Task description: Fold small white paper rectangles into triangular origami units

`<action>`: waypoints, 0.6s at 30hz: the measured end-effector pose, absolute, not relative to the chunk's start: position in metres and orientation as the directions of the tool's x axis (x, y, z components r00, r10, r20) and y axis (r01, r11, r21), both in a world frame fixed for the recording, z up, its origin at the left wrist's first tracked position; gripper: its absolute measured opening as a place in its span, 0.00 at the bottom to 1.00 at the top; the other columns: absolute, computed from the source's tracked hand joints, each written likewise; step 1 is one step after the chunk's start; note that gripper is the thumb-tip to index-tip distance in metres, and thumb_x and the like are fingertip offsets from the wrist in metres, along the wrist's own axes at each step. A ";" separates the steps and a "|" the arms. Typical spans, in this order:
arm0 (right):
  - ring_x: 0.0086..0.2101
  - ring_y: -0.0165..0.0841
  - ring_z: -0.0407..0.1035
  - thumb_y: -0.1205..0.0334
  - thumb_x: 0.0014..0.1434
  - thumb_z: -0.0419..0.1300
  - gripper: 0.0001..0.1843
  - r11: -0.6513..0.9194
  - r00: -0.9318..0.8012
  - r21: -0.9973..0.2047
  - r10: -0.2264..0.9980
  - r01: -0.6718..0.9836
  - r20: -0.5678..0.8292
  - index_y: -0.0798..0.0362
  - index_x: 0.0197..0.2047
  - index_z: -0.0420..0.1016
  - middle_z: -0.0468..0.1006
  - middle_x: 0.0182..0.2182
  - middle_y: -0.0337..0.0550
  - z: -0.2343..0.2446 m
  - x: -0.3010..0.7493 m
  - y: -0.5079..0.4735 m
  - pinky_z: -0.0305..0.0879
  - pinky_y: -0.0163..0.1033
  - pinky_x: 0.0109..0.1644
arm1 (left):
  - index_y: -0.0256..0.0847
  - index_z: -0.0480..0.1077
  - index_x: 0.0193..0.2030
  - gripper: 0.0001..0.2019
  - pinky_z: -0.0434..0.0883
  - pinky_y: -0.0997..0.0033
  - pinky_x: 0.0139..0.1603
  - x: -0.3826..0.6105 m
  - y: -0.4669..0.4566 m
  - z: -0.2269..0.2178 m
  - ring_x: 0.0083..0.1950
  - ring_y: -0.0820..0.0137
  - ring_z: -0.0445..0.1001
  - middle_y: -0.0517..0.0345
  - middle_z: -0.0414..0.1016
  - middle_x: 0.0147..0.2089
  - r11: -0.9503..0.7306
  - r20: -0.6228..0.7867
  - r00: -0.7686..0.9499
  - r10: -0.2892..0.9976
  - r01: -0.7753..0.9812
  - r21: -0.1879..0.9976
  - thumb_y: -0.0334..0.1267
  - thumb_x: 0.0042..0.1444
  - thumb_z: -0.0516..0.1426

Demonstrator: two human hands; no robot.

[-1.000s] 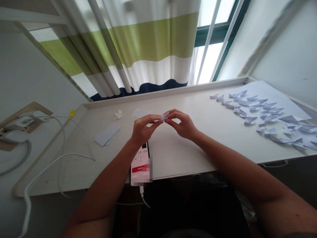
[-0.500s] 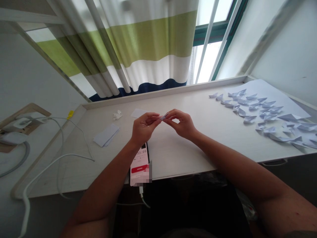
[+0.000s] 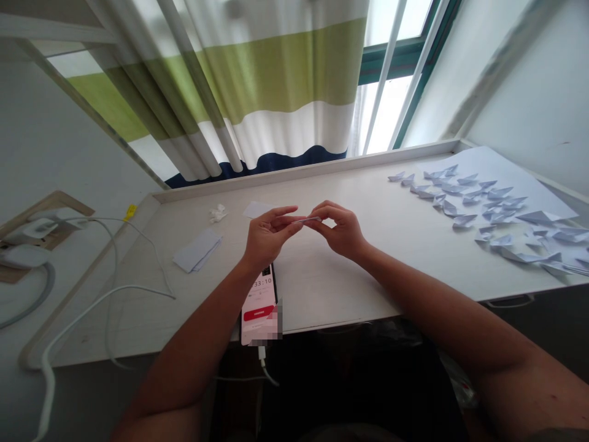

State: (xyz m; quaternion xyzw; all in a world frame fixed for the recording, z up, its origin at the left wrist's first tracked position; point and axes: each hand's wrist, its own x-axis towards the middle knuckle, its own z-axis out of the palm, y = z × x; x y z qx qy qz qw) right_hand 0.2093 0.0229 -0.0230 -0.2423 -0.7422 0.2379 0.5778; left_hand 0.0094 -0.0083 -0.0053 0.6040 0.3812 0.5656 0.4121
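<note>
A small folded piece of white paper (image 3: 307,220) is held edge-on above the desk, between my two hands. My left hand (image 3: 269,233) pinches its left end between thumb and fingers, with the index finger lifted a little. From the other side, my right hand (image 3: 338,227) grips the paper between thumb and fingertips. The fingers cover much of the paper, so its exact folded shape is hidden. Many folded paper boats (image 3: 464,221) lie at the right of the desk, several resting on or beside a large white sheet (image 3: 494,162).
The white desk (image 3: 322,294) has a raised back rim. A stack of paper slips (image 3: 197,250), a crumpled tissue (image 3: 218,213) and another paper slip (image 3: 256,209) lie left. A phone (image 3: 258,307) sits by the front edge, plugged in. A white cable (image 3: 110,288) loops across the left side.
The folded paper has turned and now shows as a thin flat edge. My left index finger has lifted slightly off it. Both arms stay nearly in place.
</note>
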 end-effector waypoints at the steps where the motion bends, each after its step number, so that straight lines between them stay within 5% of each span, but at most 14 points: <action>1: 0.36 0.35 0.77 0.49 0.70 0.69 0.12 0.791 -0.225 -0.604 0.609 0.096 0.761 0.48 0.39 0.83 0.83 0.36 0.43 -0.023 0.210 0.023 0.77 0.44 0.40 | 0.42 0.86 0.50 0.20 0.86 0.56 0.52 0.009 -0.008 -0.005 0.45 0.60 0.89 0.50 0.90 0.44 -0.390 0.389 0.080 0.918 0.003 0.921 0.46 0.52 0.77; 5: 0.37 0.36 0.77 0.52 0.71 0.68 0.10 0.848 -0.235 -0.512 0.530 0.134 0.815 0.47 0.40 0.82 0.83 0.37 0.43 -0.025 0.212 0.025 0.76 0.45 0.41 | 0.46 0.87 0.44 0.08 0.86 0.63 0.47 0.006 -0.006 -0.006 0.43 0.65 0.87 0.53 0.89 0.44 -0.567 0.555 0.130 0.822 0.079 0.820 0.42 0.58 0.74; 10: 0.38 0.36 0.79 0.55 0.70 0.70 0.08 0.881 -0.234 -0.452 0.473 0.140 0.850 0.47 0.39 0.79 0.83 0.37 0.42 -0.025 0.213 0.026 0.78 0.45 0.42 | 0.49 0.87 0.45 0.06 0.84 0.69 0.43 -0.001 -0.004 -0.003 0.40 0.69 0.87 0.57 0.89 0.42 -0.821 0.792 0.220 0.570 0.200 0.535 0.35 0.62 0.71; 14: 0.40 0.37 0.81 0.57 0.70 0.70 0.06 0.900 -0.260 -0.411 0.436 0.147 0.861 0.47 0.41 0.80 0.85 0.39 0.43 -0.025 0.215 0.027 0.81 0.46 0.44 | 0.48 0.86 0.47 0.07 0.84 0.72 0.41 -0.007 0.000 -0.002 0.41 0.71 0.87 0.58 0.89 0.43 -0.888 0.849 0.287 0.444 0.267 0.374 0.35 0.64 0.70; 18: 0.43 0.38 0.82 0.59 0.70 0.70 0.03 0.911 -0.269 -0.386 0.411 0.142 0.871 0.46 0.46 0.83 0.86 0.43 0.44 -0.025 0.216 0.028 0.81 0.47 0.46 | 0.48 0.85 0.48 0.07 0.84 0.72 0.42 -0.009 0.002 -0.002 0.42 0.71 0.88 0.59 0.89 0.45 -0.899 0.852 0.314 0.419 0.278 0.340 0.35 0.64 0.70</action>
